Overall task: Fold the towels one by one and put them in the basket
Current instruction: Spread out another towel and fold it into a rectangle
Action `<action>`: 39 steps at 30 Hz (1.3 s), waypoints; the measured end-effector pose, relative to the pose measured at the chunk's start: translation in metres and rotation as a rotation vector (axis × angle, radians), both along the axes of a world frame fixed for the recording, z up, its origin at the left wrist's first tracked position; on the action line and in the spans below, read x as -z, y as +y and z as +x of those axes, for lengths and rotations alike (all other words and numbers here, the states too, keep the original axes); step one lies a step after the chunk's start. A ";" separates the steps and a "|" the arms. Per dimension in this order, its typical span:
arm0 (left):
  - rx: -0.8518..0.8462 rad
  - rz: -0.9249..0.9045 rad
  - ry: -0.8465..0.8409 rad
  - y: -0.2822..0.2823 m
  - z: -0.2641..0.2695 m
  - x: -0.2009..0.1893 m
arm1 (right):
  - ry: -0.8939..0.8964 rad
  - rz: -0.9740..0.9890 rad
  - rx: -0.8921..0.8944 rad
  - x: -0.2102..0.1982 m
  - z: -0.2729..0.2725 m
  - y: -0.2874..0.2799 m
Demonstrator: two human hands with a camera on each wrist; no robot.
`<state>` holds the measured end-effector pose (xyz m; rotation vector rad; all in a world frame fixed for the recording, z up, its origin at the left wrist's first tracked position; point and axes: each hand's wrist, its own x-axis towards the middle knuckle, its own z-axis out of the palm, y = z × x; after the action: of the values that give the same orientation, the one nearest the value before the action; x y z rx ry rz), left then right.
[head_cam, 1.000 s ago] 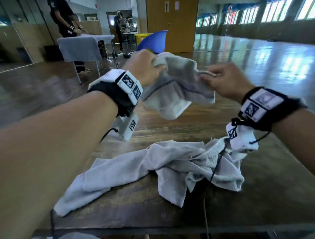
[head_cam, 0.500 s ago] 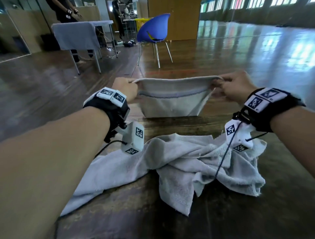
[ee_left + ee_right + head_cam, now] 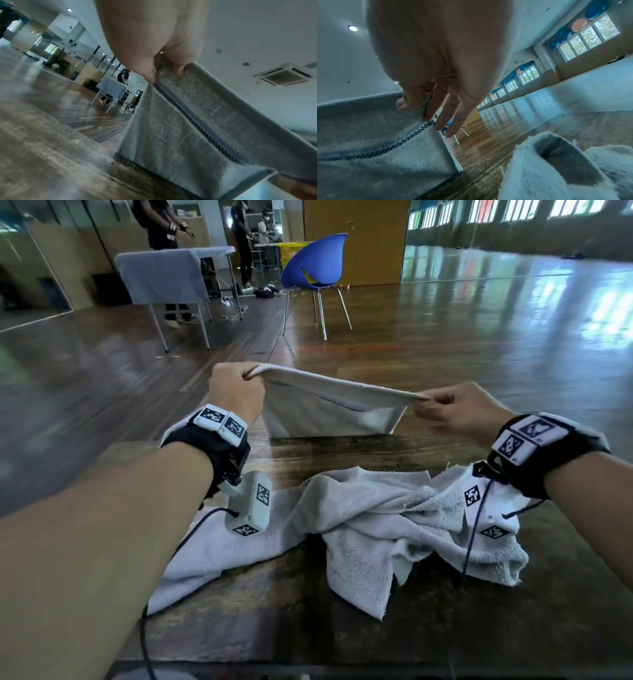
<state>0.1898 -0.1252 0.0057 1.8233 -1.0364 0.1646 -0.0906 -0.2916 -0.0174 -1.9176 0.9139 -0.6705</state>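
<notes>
Your two hands stretch one grey towel (image 3: 329, 409) taut above the far edge of the wooden table (image 3: 428, 635). Your left hand (image 3: 236, 392) is fisted around one top corner; your right hand (image 3: 459, 409) pinches the other between thumb and forefinger, the remaining fingers (image 3: 443, 117) extended. A dark checked stripe runs across the held towel, its lower edge reaching the table. A crumpled heap of pale towels (image 3: 359, 529) lies nearer you; its count cannot be told. One blue chair (image 3: 317, 268) stands beyond.
</notes>
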 end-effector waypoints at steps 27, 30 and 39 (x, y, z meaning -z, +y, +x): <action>0.241 0.700 0.038 0.159 -0.035 -0.054 | 0.028 -0.199 0.017 -0.044 -0.088 0.127; 0.339 0.677 0.111 0.186 -0.049 -0.067 | 0.002 -0.136 -0.012 -0.064 -0.107 0.158; 0.628 0.933 0.462 0.259 -0.088 -0.105 | 0.142 0.128 -0.291 -0.104 -0.170 0.218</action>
<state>0.1021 0.1339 0.1105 2.0339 -1.3922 -1.2404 -0.2609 -0.0732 0.0862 -1.9497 0.7245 -0.3009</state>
